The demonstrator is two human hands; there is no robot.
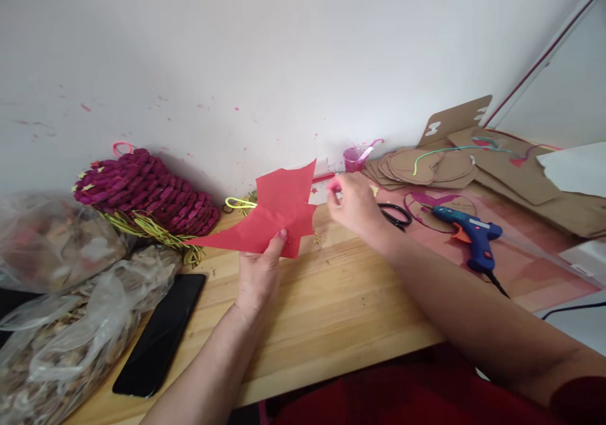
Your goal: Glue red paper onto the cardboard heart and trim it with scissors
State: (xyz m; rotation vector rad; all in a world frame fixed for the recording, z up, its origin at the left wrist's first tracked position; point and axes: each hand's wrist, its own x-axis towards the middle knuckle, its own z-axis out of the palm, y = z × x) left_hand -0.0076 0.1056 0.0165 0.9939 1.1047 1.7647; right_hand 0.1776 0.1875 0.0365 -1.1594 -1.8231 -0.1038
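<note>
A ragged-edged sheet of red paper (279, 204) is held up over the wooden table by my left hand (260, 270), thumb on top and fingers behind. Just right of the paper, my right hand (353, 204) is closed in a pinch; whether anything small sits between its fingertips I cannot make out. Close behind that hand lie black scissor handles (396, 216). A yellow cord loop (240, 203) pokes out at the paper's left side, its lower part hidden behind the sheet.
Stacked magenta braided pieces (151, 191), a plastic bag (95, 330) and a black phone (161, 333) are on the left. On the right lie a blue glue gun (473, 232) with its cord, heart-shaped cardboard (411, 167) and a pink cup (354, 158) by the wall.
</note>
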